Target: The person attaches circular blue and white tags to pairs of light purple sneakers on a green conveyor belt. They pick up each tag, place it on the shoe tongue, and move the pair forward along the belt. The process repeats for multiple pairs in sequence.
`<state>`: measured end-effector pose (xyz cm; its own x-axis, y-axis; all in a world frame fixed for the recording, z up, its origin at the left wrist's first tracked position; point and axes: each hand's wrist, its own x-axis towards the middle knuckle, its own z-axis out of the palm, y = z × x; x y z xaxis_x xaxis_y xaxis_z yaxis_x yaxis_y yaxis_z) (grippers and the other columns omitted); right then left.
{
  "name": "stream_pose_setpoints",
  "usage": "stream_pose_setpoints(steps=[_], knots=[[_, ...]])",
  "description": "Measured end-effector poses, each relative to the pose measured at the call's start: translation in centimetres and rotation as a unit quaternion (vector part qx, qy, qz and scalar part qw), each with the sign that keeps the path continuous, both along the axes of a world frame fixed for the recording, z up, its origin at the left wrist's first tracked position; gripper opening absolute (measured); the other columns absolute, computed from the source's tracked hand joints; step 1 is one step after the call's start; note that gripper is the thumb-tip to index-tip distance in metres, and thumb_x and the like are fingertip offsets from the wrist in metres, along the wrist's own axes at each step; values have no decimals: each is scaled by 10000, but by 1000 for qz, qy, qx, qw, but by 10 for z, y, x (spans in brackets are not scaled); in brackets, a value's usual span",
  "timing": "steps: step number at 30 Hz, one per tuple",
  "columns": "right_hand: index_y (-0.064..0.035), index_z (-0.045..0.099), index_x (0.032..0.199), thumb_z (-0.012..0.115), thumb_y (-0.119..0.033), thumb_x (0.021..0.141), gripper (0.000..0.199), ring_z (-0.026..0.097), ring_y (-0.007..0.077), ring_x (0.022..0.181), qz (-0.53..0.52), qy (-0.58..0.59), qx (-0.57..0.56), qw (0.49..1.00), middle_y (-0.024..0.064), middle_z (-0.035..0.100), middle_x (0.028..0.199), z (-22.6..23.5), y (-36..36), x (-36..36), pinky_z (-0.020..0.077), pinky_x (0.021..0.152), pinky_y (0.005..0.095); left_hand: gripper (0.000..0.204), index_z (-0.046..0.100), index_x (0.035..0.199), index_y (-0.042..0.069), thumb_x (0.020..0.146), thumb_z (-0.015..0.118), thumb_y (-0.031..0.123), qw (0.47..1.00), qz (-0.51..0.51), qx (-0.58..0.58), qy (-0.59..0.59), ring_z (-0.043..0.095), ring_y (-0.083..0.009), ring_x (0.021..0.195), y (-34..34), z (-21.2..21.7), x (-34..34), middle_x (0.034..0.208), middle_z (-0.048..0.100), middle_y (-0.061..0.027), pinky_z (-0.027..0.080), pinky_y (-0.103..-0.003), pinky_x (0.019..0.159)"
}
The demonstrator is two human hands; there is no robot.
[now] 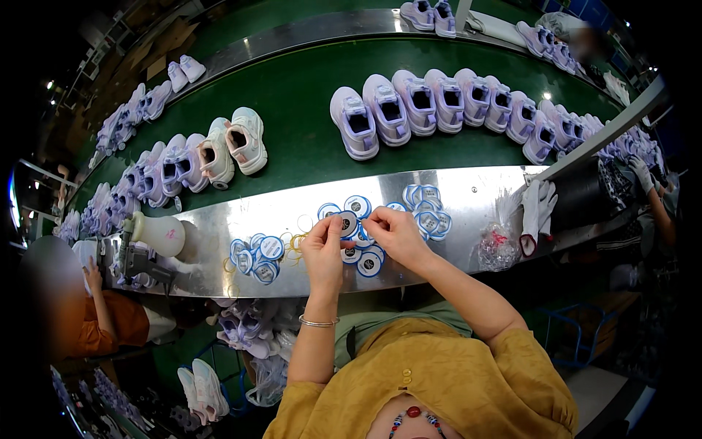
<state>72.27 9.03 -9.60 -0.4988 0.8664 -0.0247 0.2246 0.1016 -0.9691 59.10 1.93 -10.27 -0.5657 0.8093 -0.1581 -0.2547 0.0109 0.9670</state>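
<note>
Over a metal bench [453,257], my left hand [323,249] pinches a round paper tag [346,224] with a dark centre between thumb and fingers. Close beside it, my right hand [399,235] has its fingertips pressed together at the tag's right side; whatever they grip is too small to make out. Below and between both hands lie loose round blue-rimmed tags [369,263]. More such tags form a heap [257,256] on the left and stacks [430,212] on the right. Thin yellow loops [295,247] lie next to my left hand.
Lavender sneakers [420,102] line a green conveyor [300,110] beyond the bench, with a cream pair [247,143] at left. A white rounded container [162,235] stands left; a clear plastic bag [499,245] and white gloves [537,208] lie right. Co-workers are at both sides.
</note>
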Motion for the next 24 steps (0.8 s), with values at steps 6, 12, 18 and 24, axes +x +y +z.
stream_pose_setpoints(steps=[6,12,18,24], knots=[[32,600,776,617,-141,859,192,493,113,523,-21,-13,18,1000,70,565,585,0,0,1,366,479,277,205,642,951,-50,940,571,141,998,-6,41,-48,626,-133,740,3,-4,4,866,640,-72,574,-265,684],[11,583,895,543,-128,887,145,613,302,649,15,31,70,997,168,629,735,-7,2,-1,459,574,364,161,633,935,-36,939,553,103,981,-38,105,-157,647,-203,813,5,-5,7,900,659,-113,543,-344,837],[-5,570,954,498,-121,898,147,615,365,721,46,-14,244,969,181,627,783,-5,15,5,489,630,420,98,631,962,-23,892,603,40,984,-86,67,-143,626,-170,877,20,2,10,958,654,-100,523,-322,845],[-9,581,977,597,-185,884,199,519,119,570,93,55,-12,994,63,554,627,-3,54,12,393,518,278,104,646,952,-14,872,640,51,996,-82,30,26,580,-86,798,46,3,5,909,649,-35,462,-204,714]])
